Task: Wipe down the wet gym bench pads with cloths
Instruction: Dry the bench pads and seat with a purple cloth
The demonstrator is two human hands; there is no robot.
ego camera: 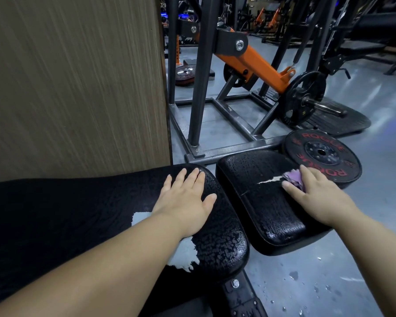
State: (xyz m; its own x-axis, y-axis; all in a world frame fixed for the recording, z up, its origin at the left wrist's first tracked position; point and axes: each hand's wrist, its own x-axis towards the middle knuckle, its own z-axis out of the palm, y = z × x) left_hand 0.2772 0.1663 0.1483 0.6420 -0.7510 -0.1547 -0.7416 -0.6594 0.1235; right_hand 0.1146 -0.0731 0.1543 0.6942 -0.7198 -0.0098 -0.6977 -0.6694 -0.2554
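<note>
Bench pads of cracked black vinyl are seen side by side, separated by a narrow gap: a long back pad [222, 243] at the left and a shorter, rounded seat pad [261, 202] at the right. Both surfaces are beaded with water. The vinyl of the long pad is torn away in a pale patch [185, 255] beside the left forearm, and a thin white tear [270, 179] is seen on the seat pad.

The left hand [188, 200] is laid flat on the end of the long pad, with its fingers straight and slightly spread and nothing held. A crumpled purple cloth [292, 177] is pressed against the far right part of the seat pad by the right hand [316, 197]. Its fingers are extended over the cloth rather than curled round it, and the cloth is bunched between thumb and forefinger.

A black weight plate with red lettering [322, 154] is laid on the grey floor [306, 282] just beyond the seat pad. Water drops are scattered on the floor at the lower right. A grey steel machine frame [226, 149] with an orange lever arm [254, 62] is placed behind, and a brown wood-grain panel [78, 88] is seen at the left
</note>
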